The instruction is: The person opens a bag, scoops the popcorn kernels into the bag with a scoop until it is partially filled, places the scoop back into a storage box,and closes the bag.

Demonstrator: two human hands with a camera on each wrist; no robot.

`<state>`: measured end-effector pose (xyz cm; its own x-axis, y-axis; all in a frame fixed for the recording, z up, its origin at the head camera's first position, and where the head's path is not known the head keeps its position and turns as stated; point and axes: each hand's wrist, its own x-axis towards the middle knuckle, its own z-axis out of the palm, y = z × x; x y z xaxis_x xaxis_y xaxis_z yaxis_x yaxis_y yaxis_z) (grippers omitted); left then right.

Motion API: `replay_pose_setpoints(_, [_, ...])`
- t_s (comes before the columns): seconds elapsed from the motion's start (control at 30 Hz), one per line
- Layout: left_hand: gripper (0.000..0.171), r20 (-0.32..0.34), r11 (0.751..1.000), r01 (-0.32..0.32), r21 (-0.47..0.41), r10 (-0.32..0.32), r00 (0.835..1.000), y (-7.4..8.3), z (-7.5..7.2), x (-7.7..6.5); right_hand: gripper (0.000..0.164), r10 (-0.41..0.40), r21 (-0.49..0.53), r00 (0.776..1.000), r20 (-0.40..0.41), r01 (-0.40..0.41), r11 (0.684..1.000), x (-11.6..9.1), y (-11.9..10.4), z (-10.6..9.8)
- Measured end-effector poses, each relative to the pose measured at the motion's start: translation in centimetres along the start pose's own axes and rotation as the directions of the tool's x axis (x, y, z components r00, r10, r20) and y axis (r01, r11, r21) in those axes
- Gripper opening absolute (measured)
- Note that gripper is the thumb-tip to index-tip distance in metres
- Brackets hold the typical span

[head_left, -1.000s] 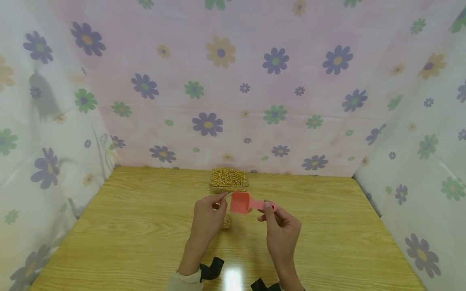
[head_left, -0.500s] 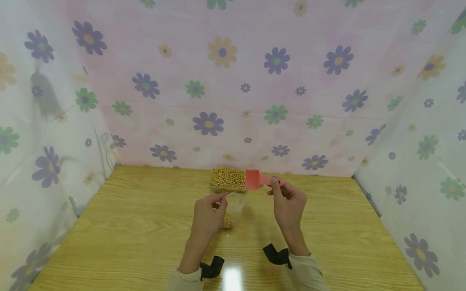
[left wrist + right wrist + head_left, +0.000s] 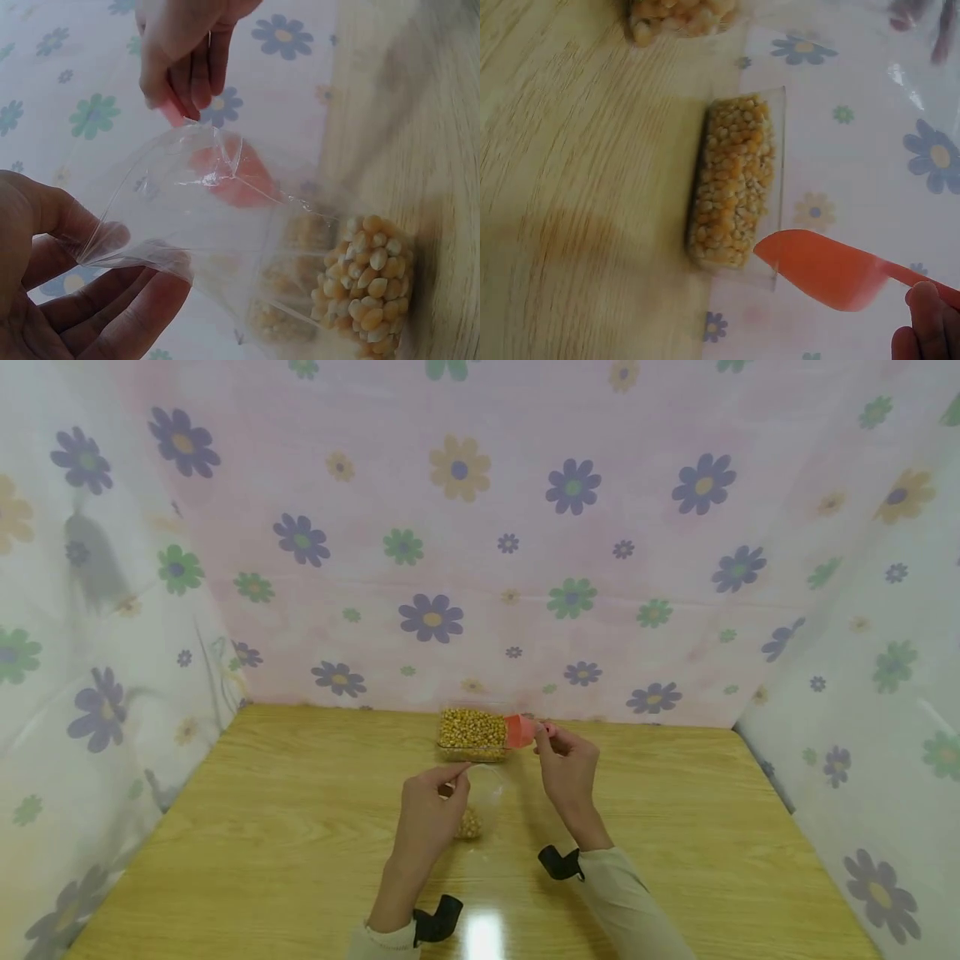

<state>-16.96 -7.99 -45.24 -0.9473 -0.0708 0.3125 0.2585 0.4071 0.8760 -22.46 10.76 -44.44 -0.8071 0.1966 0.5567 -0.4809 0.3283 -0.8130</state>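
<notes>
My left hand point(image 3: 429, 810) pinches the rim of a clear plastic bag point(image 3: 217, 247) between thumb and fingers, and the bag's mouth stands open. Corn kernels point(image 3: 371, 281) fill the bottom of the bag, which stands on the table. In my right hand point(image 3: 570, 772) is a pink scoop point(image 3: 825, 266), gripped by its handle. Its bowl is at the right end of a clear rectangular container point(image 3: 472, 753) full of corn kernels point(image 3: 735, 176). No kernels show in the scoop; its inside is partly hidden. In the left wrist view the scoop appears through the bag's film.
The wooden table point(image 3: 285, 827) reaches back to a flower-printed cloth point(image 3: 360, 585), which also hangs along both sides. The container stands close to the back cloth, directly behind the bag. Black straps with mounts point(image 3: 437, 920) are on both wrists.
My right hand has carried the scoop from above the bag's mouth back to the container's right end, tilting it downward. The left hand still holds the bag in nearly the same place.
</notes>
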Motion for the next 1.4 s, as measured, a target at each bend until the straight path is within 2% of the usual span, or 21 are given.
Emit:
replay_pose_setpoints(0.1, [0.022, 0.007, 1.0, 0.008, 0.003, -0.008, 1.0, 0.0, 0.0, -0.1, 0.021, -0.002, -0.04, 1.0, 0.011, 0.002, 0.999, 0.3, 2.1, 0.8])
replay_pose_setpoints(0.17, [0.022, 0.009, 1.0, 0.011, 0.004, -0.011, 1.0, 0.0, 0.0, -0.2, 0.023, 0.034, -0.029, 0.999, 0.006, -0.034, 0.999, 0.6, 3.6, 1.3])
replay_pose_setpoints(0.27, [0.022, 0.006, 1.0, 0.01, 0.004, -0.01, 1.0, 0.1, 0.0, -0.3, 0.023, 0.131, 0.042, 0.991, 0.005, -0.131, 0.991, 0.8, 4.8, 1.8])
replay_pose_setpoints(0.33, [0.022, 0.005, 1.0, 0.008, 0.001, -0.008, 1.0, 0.1, 0.0, -0.3, 0.022, 0.244, 0.108, 0.97, 0.014, -0.244, 0.964, 0.9, 5.4, 2.0])
replay_pose_setpoints(0.4, [0.022, 0.01, 1.0, 0.009, -0.004, -0.009, 1.0, 0.1, 0.0, -0.3, 0.024, 0.354, 0.179, 0.935, 0.026, -0.353, 0.918, 0.9, 5.8, 2.2])
replay_pose_setpoints(0.53, [0.022, 0.014, 1.0, 0.007, -0.002, -0.007, 1.0, -0.1, 0.3, -0.3, 0.03, 0.534, 0.275, 0.843, 0.058, -0.528, 0.804, 0.9, 6.6, 2.3])
replay_pose_setpoints(0.7, [0.022, -0.007, 1.0, -0.016, 0.019, 0.016, 1.0, -0.2, 0.3, -0.2, 0.035, 0.666, 0.35, 0.737, 0.12, -0.659, 0.666, 1.0, 7.5, 2.1])
replay_pose_setpoints(0.83, [0.022, -0.01, 0.999, -0.031, 0.033, 0.031, 0.999, -0.1, 0.1, -0.1, 0.039, 0.718, 0.408, 0.673, 0.176, -0.714, 0.569, 1.0, 7.7, 2.2])
replay_pose_setpoints(0.97, [0.021, -0.005, 0.999, -0.034, 0.041, 0.034, 0.999, -0.1, 0.1, 0.0, 0.039, 0.742, 0.45, 0.636, 0.212, -0.737, 0.504, 1.0, 7.8, 2.4])
replay_pose_setpoints(1.03, [0.021, -0.005, 0.999, -0.033, 0.043, 0.033, 0.999, -0.2, 0.1, 0.0, 0.035, 0.752, 0.482, 0.616, 0.234, -0.745, 0.461, 0.8, 7.9, 2.4])
replay_pose_setpoints(1.13, [0.021, -0.002, 0.999, -0.023, 0.033, 0.023, 1.0, -0.2, 0.0, 0.0, 0.022, 0.77, 0.54, 0.578, 0.27, -0.753, 0.376, 0.6, 8.2, 2.4])
replay_pose_setpoints(1.2, [0.021, 0.0, 0.999, -0.023, 0.025, 0.023, 1.0, -0.4, 0.0, 0.0, 0.017, 0.774, 0.576, 0.56, 0.295, -0.75, 0.324, 0.4, 8.4, 2.4])
replay_pose_setpoints(1.3, [0.021, 0.002, 0.999, -0.021, 0.024, 0.021, 1.0, -0.5, 0.1, 0.0, 0.019, 0.764, 0.604, 0.554, 0.33, -0.746, 0.28, 0.1, 8.8, 2.3])
replay_pose_setpoints(1.4, [0.021, -0.005, 0.999, -0.021, 0.029, 0.021, 1.0, -0.5, 0.2, 0.0, 0.03, 0.747, 0.615, 0.559, 0.36, -0.744, 0.261, -0.2, 8.9, 2.2])
